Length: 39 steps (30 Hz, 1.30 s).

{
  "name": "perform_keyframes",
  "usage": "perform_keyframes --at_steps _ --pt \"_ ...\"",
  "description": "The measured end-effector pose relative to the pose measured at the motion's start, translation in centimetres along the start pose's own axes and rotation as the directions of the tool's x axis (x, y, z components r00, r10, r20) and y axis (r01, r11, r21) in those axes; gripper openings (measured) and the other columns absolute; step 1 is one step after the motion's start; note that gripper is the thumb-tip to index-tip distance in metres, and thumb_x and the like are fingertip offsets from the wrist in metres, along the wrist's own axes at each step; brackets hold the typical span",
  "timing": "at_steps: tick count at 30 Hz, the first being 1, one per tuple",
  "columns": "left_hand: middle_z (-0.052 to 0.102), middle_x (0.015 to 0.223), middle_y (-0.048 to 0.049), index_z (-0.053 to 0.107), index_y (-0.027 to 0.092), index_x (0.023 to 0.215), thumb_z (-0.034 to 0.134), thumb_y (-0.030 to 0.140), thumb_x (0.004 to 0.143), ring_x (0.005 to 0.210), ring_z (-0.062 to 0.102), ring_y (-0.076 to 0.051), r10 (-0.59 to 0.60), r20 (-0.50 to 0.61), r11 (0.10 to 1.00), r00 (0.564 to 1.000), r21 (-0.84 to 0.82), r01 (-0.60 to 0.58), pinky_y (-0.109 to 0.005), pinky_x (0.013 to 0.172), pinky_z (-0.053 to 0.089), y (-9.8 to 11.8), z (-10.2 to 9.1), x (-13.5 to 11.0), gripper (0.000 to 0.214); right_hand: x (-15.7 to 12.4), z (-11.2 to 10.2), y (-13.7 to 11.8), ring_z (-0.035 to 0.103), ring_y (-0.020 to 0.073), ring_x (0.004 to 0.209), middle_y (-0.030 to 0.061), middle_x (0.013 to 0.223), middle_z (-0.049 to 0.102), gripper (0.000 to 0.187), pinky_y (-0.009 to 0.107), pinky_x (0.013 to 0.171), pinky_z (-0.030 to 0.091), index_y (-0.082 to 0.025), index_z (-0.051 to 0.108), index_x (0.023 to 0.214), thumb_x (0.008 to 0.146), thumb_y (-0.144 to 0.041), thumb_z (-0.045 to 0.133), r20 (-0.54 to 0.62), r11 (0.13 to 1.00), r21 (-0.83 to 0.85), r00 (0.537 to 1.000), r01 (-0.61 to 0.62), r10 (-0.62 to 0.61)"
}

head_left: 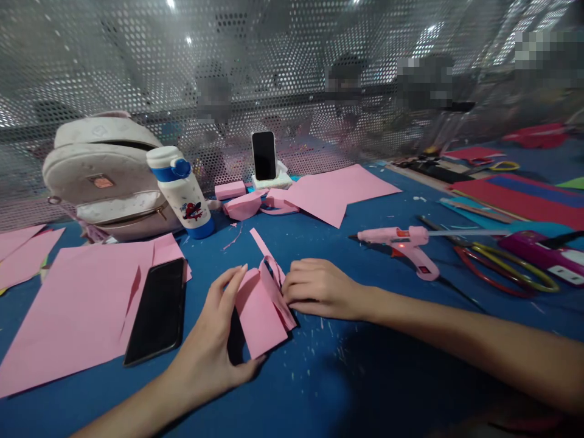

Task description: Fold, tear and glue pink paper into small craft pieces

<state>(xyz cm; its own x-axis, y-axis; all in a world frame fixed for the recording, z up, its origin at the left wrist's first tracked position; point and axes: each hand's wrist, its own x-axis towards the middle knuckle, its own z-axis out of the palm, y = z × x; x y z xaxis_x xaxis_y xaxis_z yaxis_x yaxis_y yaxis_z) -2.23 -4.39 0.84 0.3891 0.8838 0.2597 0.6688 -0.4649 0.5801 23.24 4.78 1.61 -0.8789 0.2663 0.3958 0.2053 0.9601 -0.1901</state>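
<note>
A small folded pink paper piece (261, 313), box-like with a narrow strip looping up from its far end, stands on the blue table. My left hand (212, 331) grips it from the left, fingertips at its far edge and thumb by its near corner. On the other side my right hand (322, 289) has its fingers curled against the paper's right flap; the fingertips are partly hidden there. A pink hot glue gun (404, 240) lies to the right of my right hand, its small light glowing orange-red. Left of my left hand, a black phone (157, 313) rests on a pink paper sheet (82, 310).
Behind are a white backpack (109, 176), a bottle (185, 194), a propped phone (264, 157) and more pink paper (340, 188). Scissors (493, 264), a purple power strip (542, 252) and red sheets (529, 198) lie at right. A perforated metal screen (283, 79) borders the table.
</note>
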Motion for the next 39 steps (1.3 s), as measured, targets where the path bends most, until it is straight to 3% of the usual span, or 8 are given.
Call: perform_keyframes --at_steps 6,10,14,16,21,29,34,39 --pt "0.025 0.153 -0.0163 0.007 0.031 0.157 0.075 0.018 0.069 0.144 0.026 -0.040 -0.016 0.018 0.999 1.000 -0.031 0.017 -0.066 0.114 0.031 -0.2 0.0 0.0 0.111 0.0 -0.5 0.0 0.052 0.0175 0.079 0.0061 0.086 0.067 0.028 0.032 0.075 0.041 -0.016 0.064 0.087 0.099 -0.032 0.045 -0.031 0.969 0.184 0.985 -0.164 0.172" --pt "0.025 0.154 -0.0159 0.008 0.030 0.156 0.075 0.021 0.070 0.144 0.027 -0.040 -0.031 0.031 0.999 0.999 -0.037 0.032 -0.065 0.114 0.031 -0.3 0.0 0.0 0.109 0.1 -0.5 -1.3 0.049 0.0161 0.073 0.0037 0.085 0.060 0.028 0.028 0.065 0.039 -0.017 0.055 0.091 0.089 -0.045 0.059 -0.108 0.933 0.228 0.945 -0.279 0.309" --pt "0.025 0.155 -0.0158 0.008 0.030 0.156 0.075 0.023 0.071 0.145 0.027 -0.040 -0.030 0.049 0.999 0.998 -0.043 0.032 -0.065 0.114 0.031 -0.5 0.0 0.0 0.109 0.2 -0.3 -2.5 0.051 0.0173 0.078 0.0053 0.090 0.061 0.022 0.029 0.068 0.039 -0.017 0.060 0.106 0.087 -0.027 0.062 -0.136 0.995 0.052 0.986 -0.086 0.093" --pt "0.026 0.155 -0.0158 0.008 0.030 0.156 0.076 0.023 0.071 0.144 0.028 -0.040 -0.031 0.048 0.999 0.998 -0.040 0.033 -0.066 0.114 0.031 -0.6 0.0 0.0 0.108 0.2 -0.2 -2.4 0.050 0.0176 0.078 0.0053 0.089 0.061 0.015 0.029 0.069 0.038 -0.019 0.064 0.101 0.088 -0.021 0.059 -0.135 0.999 -0.010 0.990 -0.043 0.041" --pt "0.025 0.155 -0.0159 0.008 0.031 0.156 0.075 0.024 0.073 0.144 0.027 -0.041 -0.025 0.052 0.999 0.998 -0.028 0.026 -0.066 0.113 0.032 -0.6 0.0 0.0 0.107 0.0 -0.2 -1.5 0.043 0.0161 0.073 0.0039 0.082 0.057 0.018 0.031 0.066 0.031 -0.019 0.067 0.075 0.091 -0.024 0.060 -0.145 0.996 -0.053 0.988 -0.065 0.057" --pt "0.024 0.154 -0.0152 0.011 0.031 0.155 0.074 0.023 0.073 0.144 0.029 -0.040 -0.039 0.059 0.999 0.997 -0.032 0.041 -0.064 0.114 0.033 -0.5 -0.1 0.0 0.104 0.2 -0.7 -1.0 0.038 0.0162 0.070 0.0023 0.075 0.052 0.020 0.032 0.066 0.025 -0.018 0.069 0.073 0.091 -0.022 0.061 -0.126 0.999 -0.024 0.991 -0.046 0.043" --pt "0.024 0.154 -0.0150 0.013 0.031 0.155 0.074 0.023 0.073 0.144 0.028 -0.039 -0.042 0.062 0.998 0.997 -0.044 0.044 -0.063 0.115 0.032 -0.5 -0.1 0.0 0.102 0.1 -1.4 -0.4 0.042 0.0179 0.077 0.0028 0.082 0.056 0.016 0.033 0.074 0.028 -0.019 0.071 0.081 0.087 -0.034 0.070 0.013 0.998 -0.014 0.998 0.057 -0.056" --pt "0.025 0.153 -0.0143 0.013 0.031 0.154 0.074 0.021 0.073 0.143 0.029 -0.039 -0.049 0.065 0.997 0.997 -0.058 0.053 -0.062 0.115 0.033 -0.4 -0.1 0.1 0.102 0.1 -1.6 -0.3 0.046 0.0180 0.083 0.0031 0.087 0.057 0.014 0.033 0.078 0.028 -0.020 0.070 0.084 0.086 -0.033 0.073 0.068 0.994 0.106 0.997 0.014 -0.021"
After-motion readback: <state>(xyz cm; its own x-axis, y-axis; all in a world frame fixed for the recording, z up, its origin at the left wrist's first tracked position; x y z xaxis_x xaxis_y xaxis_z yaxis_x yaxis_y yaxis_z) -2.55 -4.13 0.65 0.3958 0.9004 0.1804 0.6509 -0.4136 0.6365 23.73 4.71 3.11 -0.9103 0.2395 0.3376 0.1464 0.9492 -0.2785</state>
